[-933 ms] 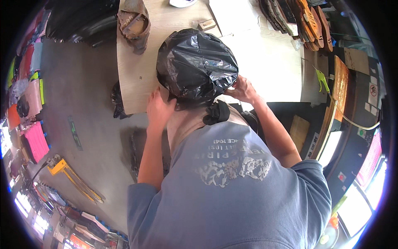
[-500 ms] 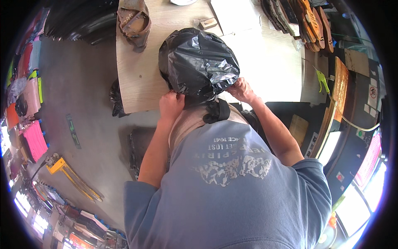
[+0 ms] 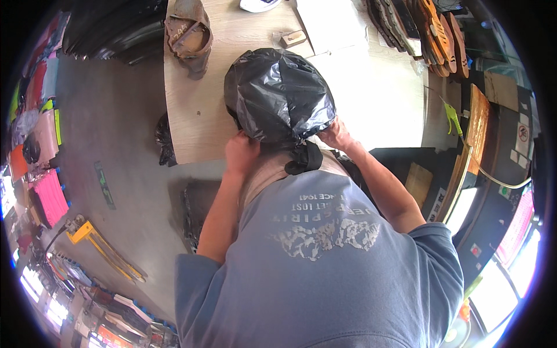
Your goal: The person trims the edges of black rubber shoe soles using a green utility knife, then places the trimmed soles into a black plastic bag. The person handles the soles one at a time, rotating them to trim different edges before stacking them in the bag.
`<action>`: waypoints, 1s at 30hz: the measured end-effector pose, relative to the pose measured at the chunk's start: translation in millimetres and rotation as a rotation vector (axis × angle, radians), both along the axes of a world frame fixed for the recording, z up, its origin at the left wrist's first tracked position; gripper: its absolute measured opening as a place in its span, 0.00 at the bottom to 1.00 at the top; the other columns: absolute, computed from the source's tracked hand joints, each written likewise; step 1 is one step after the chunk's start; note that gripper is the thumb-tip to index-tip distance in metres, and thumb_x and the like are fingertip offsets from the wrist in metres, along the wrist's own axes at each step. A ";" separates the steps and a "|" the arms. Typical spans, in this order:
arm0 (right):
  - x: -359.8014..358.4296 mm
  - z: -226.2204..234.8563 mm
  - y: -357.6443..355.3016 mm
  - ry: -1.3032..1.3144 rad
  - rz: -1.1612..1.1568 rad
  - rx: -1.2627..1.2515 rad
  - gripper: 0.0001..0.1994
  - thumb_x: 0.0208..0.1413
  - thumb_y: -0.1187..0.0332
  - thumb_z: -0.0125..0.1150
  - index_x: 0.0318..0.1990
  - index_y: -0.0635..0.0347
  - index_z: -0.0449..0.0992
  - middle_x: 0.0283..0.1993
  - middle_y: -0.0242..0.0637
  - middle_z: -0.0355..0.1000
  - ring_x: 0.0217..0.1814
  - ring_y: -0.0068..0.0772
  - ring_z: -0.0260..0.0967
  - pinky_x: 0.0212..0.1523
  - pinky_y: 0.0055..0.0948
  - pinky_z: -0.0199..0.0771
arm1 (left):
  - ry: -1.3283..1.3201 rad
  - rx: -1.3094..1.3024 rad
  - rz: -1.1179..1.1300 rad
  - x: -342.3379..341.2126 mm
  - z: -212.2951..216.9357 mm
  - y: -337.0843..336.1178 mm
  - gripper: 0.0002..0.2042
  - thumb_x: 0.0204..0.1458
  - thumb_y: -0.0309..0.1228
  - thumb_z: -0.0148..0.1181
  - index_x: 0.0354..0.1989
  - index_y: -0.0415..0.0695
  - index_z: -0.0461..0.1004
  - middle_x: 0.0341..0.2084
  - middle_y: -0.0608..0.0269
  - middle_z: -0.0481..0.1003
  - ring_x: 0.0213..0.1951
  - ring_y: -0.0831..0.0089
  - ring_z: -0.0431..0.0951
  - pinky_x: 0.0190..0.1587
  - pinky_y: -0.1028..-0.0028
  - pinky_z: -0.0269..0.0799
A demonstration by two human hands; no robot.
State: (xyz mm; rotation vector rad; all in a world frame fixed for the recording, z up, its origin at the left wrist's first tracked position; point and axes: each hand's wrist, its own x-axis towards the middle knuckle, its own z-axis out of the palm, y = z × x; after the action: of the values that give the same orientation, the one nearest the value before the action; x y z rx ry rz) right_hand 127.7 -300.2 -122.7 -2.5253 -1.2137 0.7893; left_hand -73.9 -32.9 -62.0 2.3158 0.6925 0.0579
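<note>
Black plastic bag, bulging, sits on the wooden table edge. Left hand fingers curled together on its lower left side; right hand fingers pinch its right edge. Keep both grips low and even. Yellow tag hangs at right; pink package lies far left.

Both bare forearms reach forward and up from the short sleeves of a blue T-shirt. The left arm is bent at the elbow, its forearm rising steeply. The left hand is curled into a loose fist, knuckles toward the camera. The right arm stretches out at a slant, and the right hand has its fingers bent and pinched together.
</note>
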 end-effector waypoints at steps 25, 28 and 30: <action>61.2 108.5 45.8 0.568 -0.645 0.450 0.21 0.71 0.55 0.56 0.54 0.67 0.81 0.40 0.37 0.80 0.38 0.24 0.73 0.41 0.25 0.74 | -0.184 -0.403 0.458 30.0 46.9 67.9 0.20 0.66 0.36 0.59 0.58 0.32 0.74 0.43 0.46 0.82 0.43 0.58 0.84 0.48 0.66 0.78; 61.3 79.3 51.0 0.598 -0.471 0.543 0.32 0.66 0.42 0.59 0.58 0.68 0.78 0.45 0.38 0.80 0.49 0.27 0.74 0.51 0.28 0.74 | -0.183 -0.282 0.434 52.1 33.4 67.6 0.18 0.65 0.36 0.61 0.54 0.32 0.77 0.40 0.47 0.82 0.39 0.67 0.83 0.43 0.69 0.77; 65.4 56.3 49.0 0.687 -0.533 0.564 0.37 0.61 0.37 0.64 0.55 0.70 0.78 0.46 0.35 0.80 0.48 0.24 0.74 0.49 0.27 0.75 | -0.212 -0.394 0.397 60.8 21.7 73.7 0.17 0.65 0.36 0.61 0.51 0.32 0.78 0.38 0.46 0.81 0.37 0.69 0.81 0.42 0.69 0.76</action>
State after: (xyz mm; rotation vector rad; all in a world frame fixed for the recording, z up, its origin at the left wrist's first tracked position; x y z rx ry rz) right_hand 193.1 -251.3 -66.4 -1.7488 -0.4163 0.8951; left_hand -13.1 40.8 -40.3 1.7450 0.9491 0.3149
